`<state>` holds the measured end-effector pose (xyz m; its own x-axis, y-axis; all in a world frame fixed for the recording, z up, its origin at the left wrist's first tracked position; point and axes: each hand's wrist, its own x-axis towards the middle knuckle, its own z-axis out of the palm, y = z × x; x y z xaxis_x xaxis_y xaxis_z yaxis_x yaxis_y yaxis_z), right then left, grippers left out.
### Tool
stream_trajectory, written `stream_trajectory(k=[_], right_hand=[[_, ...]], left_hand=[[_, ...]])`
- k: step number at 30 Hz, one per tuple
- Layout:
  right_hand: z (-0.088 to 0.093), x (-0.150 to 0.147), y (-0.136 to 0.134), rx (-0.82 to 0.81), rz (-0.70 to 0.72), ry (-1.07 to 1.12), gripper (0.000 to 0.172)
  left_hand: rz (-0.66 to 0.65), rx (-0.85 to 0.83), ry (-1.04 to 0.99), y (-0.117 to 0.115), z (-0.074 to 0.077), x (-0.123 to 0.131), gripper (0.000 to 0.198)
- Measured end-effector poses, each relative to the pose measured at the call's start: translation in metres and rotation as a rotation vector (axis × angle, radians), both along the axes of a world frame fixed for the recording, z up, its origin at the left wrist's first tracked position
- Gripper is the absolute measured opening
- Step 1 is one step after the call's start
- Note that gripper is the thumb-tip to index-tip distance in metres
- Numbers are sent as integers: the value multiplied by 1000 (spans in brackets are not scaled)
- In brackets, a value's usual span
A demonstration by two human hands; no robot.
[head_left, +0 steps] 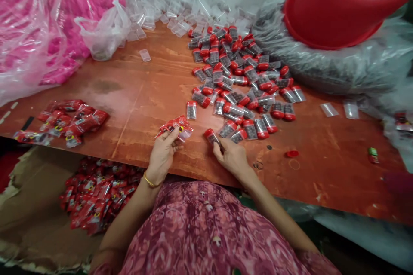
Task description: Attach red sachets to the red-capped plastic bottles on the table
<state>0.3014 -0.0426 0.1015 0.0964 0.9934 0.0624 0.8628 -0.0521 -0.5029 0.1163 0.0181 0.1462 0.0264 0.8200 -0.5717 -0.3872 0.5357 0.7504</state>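
Note:
My left hand (pixel 162 157), with a gold bangle at the wrist, pinches red printed plastic packets (pixel 176 126) just above the table's front part. In my right hand (pixel 232 154) is a small clear container with a red cap (pixel 210 135), dark contents showing through its wall; its capped end points away to the left. A wide heap of similar red-capped containers (pixel 238 81) lies beyond my right hand. One such container (pixel 191 110) rests apart, right behind the packets. To the left sits a pile of red packets (pixel 77 120).
Under the table edge, a cardboard box (pixel 29 210) holds many red packets (pixel 100 193). Clear empty cases (pixel 180 17) lie at the back. Pink material in plastic (pixel 58 25) stands left; a red bucket (pixel 338 8) rests on a large plastic bag (pixel 309 68) at right. A loose red cap (pixel 292 154) lies nearby.

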Motion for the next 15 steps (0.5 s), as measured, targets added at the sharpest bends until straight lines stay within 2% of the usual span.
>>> stream_trajectory(k=[3,5,9,15], right_hand=[[17,2,-5,-9,127,353,36],[30,-1,-8,-25,203,497,33],[45,-7,-7,-25,288,547,26],[42,-3,2,-44,361,559,24]], left_hand=[[-63,-26,-43,1,2,3,32],[-89,-43,-63,1,1,5,29],[-158,-61,-74,-1,-2,6,31],[-259,-23,-1,-1,2,4,37]])
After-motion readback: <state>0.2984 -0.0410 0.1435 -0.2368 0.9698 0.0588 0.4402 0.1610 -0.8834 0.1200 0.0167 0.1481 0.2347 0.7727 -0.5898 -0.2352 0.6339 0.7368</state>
